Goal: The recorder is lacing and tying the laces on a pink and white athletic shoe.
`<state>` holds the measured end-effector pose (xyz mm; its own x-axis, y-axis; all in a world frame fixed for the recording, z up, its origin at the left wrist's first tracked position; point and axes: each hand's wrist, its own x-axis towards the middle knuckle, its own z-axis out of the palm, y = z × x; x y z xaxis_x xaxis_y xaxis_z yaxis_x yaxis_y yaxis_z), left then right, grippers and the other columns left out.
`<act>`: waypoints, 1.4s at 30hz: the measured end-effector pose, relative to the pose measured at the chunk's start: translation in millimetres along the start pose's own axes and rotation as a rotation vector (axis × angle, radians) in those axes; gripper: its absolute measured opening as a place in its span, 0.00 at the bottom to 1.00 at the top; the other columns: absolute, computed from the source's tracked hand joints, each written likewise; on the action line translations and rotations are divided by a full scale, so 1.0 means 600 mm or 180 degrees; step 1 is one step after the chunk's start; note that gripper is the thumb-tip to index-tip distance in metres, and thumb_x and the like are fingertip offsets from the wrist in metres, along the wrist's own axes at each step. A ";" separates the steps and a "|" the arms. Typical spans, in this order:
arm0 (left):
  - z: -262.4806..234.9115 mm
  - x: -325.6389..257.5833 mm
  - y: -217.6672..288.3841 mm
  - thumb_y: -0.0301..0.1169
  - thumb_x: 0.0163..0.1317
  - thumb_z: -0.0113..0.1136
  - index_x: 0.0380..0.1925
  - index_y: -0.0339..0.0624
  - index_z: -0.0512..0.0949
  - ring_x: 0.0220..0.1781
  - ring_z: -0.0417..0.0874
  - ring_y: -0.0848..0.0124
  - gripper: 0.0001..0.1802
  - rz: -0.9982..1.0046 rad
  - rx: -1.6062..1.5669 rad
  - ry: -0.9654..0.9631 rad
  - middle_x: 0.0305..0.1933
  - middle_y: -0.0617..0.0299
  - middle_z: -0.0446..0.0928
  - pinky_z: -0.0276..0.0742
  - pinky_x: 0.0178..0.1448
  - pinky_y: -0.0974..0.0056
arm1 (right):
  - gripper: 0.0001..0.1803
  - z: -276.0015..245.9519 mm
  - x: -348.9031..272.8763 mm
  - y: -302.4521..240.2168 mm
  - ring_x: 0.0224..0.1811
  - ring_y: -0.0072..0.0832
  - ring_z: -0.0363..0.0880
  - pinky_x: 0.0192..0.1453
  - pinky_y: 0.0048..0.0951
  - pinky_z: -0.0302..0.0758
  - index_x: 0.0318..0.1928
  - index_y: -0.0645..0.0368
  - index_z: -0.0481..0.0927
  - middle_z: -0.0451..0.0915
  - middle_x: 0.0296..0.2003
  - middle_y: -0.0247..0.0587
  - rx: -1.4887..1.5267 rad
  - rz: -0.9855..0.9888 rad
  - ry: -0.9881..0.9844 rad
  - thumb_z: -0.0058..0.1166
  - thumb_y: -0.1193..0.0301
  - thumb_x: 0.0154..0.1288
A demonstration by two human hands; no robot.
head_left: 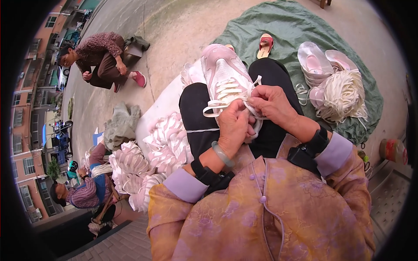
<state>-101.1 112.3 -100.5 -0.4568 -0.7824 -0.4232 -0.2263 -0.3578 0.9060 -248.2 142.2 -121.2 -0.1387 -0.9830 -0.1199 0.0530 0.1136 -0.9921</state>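
A pink and white sneaker (222, 71) rests across my lap between my dark-trousered knees, its toe pointing away from me. Cream shoelace (211, 106) runs in rows up its front and loops out on the left near the ankle opening. Both hands meet over that opening. My left hand (235, 123) has its fingers closed on the lace. From the right, my right hand (274, 104) pinches the lace too, thumb against forefinger, with a short end sticking up beside it. My fingers hide the crossing of the laces.
A pile of pink and white shoes (167, 139) lies on my left. To the right, on a green tarp (300, 26), are more shoes (315, 65) and a heap of cream laces (346, 93). Two people, one crouching (102, 61) and one seated (89, 187), are at left.
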 end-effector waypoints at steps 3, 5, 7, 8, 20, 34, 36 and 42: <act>0.001 0.007 -0.007 0.24 0.63 0.43 0.39 0.37 0.71 0.13 0.72 0.79 0.08 -0.0087 0.0042 -0.0032 0.24 0.61 0.76 0.66 0.15 0.77 | 0.08 0.010 -0.006 0.005 0.20 0.17 0.69 0.24 0.24 0.67 0.26 0.65 0.76 0.72 0.15 0.34 -0.0765 -0.0547 0.0274 0.54 0.72 0.55; 0.003 0.008 -0.008 0.24 0.63 0.43 0.39 0.37 0.71 0.13 0.72 0.79 0.07 -0.0099 0.0088 -0.0033 0.24 0.61 0.76 0.66 0.15 0.77 | 0.07 0.004 -0.008 0.002 0.19 0.19 0.69 0.24 0.25 0.67 0.25 0.64 0.76 0.72 0.16 0.36 -0.0466 -0.0351 0.0224 0.54 0.72 0.55; 0.005 0.007 -0.007 0.25 0.63 0.43 0.38 0.37 0.70 0.13 0.72 0.79 0.07 -0.0113 0.0138 -0.0036 0.25 0.60 0.76 0.66 0.15 0.77 | 0.07 0.000 -0.011 0.002 0.18 0.21 0.70 0.24 0.25 0.68 0.25 0.63 0.76 0.73 0.16 0.39 -0.0164 -0.0154 0.0177 0.54 0.72 0.55; 0.007 0.005 -0.006 0.24 0.63 0.43 0.37 0.37 0.70 0.13 0.72 0.79 0.07 -0.0108 0.0096 -0.0085 0.25 0.60 0.76 0.66 0.15 0.77 | 0.07 -0.002 -0.013 0.003 0.18 0.22 0.70 0.25 0.26 0.68 0.25 0.63 0.76 0.73 0.16 0.41 -0.0432 -0.0324 0.0249 0.54 0.72 0.55; 0.023 0.009 -0.004 0.25 0.64 0.42 0.33 0.40 0.70 0.13 0.71 0.79 0.05 -0.0130 0.0106 -0.0084 0.23 0.63 0.74 0.65 0.14 0.77 | 0.07 -0.007 -0.029 0.034 0.20 0.15 0.67 0.24 0.22 0.66 0.27 0.65 0.76 0.72 0.16 0.34 -0.0319 -0.0406 0.0547 0.55 0.73 0.57; 0.007 0.005 -0.020 0.23 0.62 0.45 0.25 0.37 0.71 0.11 0.68 0.81 0.07 0.0352 0.0236 0.0024 0.17 0.65 0.71 0.63 0.13 0.75 | 0.18 -0.020 -0.048 0.015 0.19 0.34 0.75 0.25 0.32 0.69 0.24 0.59 0.74 0.74 0.17 0.39 -0.1530 -0.0540 0.0089 0.63 0.57 0.51; 0.010 0.006 -0.018 0.23 0.62 0.45 0.26 0.37 0.71 0.11 0.68 0.81 0.07 0.0322 0.0199 -0.0009 0.17 0.65 0.71 0.63 0.14 0.75 | 0.18 -0.026 -0.042 0.010 0.21 0.40 0.76 0.25 0.35 0.69 0.24 0.58 0.75 0.75 0.18 0.43 -0.1859 -0.0834 0.0078 0.62 0.57 0.51; 0.005 -0.004 -0.009 0.24 0.64 0.46 0.29 0.40 0.71 0.12 0.68 0.82 0.05 0.0120 0.0439 -0.0140 0.19 0.65 0.72 0.62 0.15 0.76 | 0.14 -0.031 -0.050 0.015 0.21 0.41 0.76 0.26 0.34 0.70 0.24 0.59 0.77 0.75 0.17 0.44 -0.1641 -0.0681 0.0238 0.58 0.61 0.54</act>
<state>-101.6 117.4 -104.3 -0.5038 -0.7698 -0.3919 -0.3228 -0.2530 0.9120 -261.7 175.1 -127.0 -0.1639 -0.9812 0.1022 -0.4716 -0.0131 -0.8817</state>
